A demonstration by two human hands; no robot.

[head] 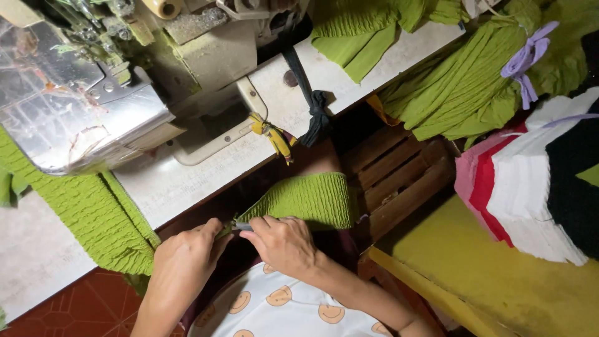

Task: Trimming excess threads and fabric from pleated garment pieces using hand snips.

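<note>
Closest to you, low in the middle of the frame, your left hand [184, 265] and right hand [284, 243] meet over your lap, just above the white garment printed with orange smiling faces [281, 309]. Your right hand's fingers are pressed together around a small grey metal tool [242, 226], probably thread snips, though most of it is hidden, and your left hand's fingertips pinch the near corner of the green shirred fabric piece [306, 200] right where the tool's tip touches it. Keep that pinch tight and close to the tip, so that the crinkled cloth stays taut and only loose thread meets the blade; it looks wise to hold the stretchy weave itself clear of the cut. The piece lies just beyond your knuckles at centre frame, draped over your knee, so let its weight rest there rather than pull on the corner. To the left, a long strip of the same green shirred cloth [93, 212] hangs off the worn white table top [175, 184]; it is apart from your hands. Farther up, in the upper left, sits the cream and silver sewing machine [93, 93], with a dark knotted strap [315, 106] hanging off the table edge. At the right edge lies a stack of pink, red, white and black folded cloth [530, 187], and above it a green bundle tied with a lilac strip [474, 81].
</note>
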